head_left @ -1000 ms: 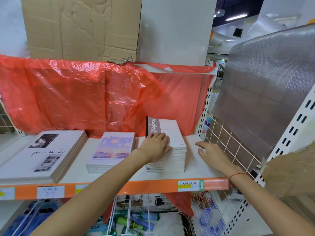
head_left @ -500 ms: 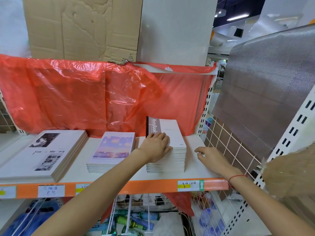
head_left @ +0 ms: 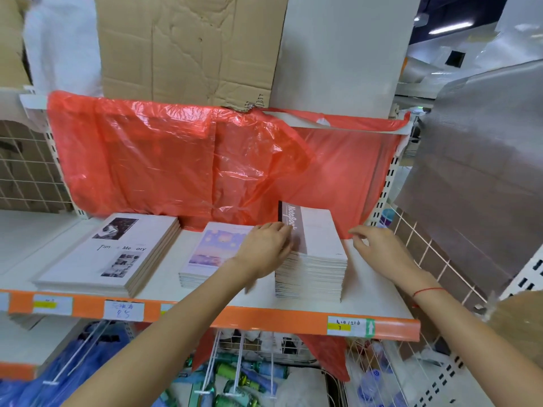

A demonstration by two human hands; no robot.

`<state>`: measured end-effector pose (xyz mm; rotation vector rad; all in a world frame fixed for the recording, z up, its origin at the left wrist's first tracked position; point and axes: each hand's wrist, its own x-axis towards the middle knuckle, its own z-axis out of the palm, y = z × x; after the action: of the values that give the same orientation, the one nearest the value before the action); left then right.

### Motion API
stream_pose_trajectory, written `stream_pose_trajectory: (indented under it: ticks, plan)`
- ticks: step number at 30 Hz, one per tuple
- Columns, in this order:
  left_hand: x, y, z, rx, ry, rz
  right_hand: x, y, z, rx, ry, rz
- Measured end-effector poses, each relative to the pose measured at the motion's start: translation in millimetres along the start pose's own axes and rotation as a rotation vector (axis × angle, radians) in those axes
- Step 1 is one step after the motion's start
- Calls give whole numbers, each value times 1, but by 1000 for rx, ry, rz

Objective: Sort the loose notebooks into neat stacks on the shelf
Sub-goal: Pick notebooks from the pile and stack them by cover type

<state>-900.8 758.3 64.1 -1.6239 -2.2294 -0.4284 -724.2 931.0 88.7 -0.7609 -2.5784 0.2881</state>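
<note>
Left hand (head_left: 266, 249): mine, fingers flat against the near-left side of the Notebook stack (head_left: 313, 255), pressing, not gripping
Right hand (head_left: 379, 248): loosely apart, just beside the stack's right edge, holding nothing
Stack: toward the right end of the shelf (head_left: 379, 295)
Tip: guessing you squeeze both sides together and nudge it square
Backdrop: red plastic sheet (head_left: 188, 163) behind, orange price strip (head_left: 264, 317) along the front edge

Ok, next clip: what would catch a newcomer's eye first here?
The red plastic sheet draped across the back of the shelf stands out most. In front of it lie three notebook stacks; the left hand rests on the left edge of the tallest stack, while the right hand hovers beside it, fingers loosely spread.
</note>
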Motion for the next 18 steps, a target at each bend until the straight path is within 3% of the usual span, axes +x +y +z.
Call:
stream_pose_trajectory:
  ticks: [4,11,18]
  plan:
    - [-38,-36,-25,24,31,-113,12,-58,4,24,39,-67]
    - [-147,-131,-71,102,33,-306,15,-193,59,84,-57,-301]
    - [-303,-250,-140,239,2,-577,-4,-378,146,108,-164,-492]
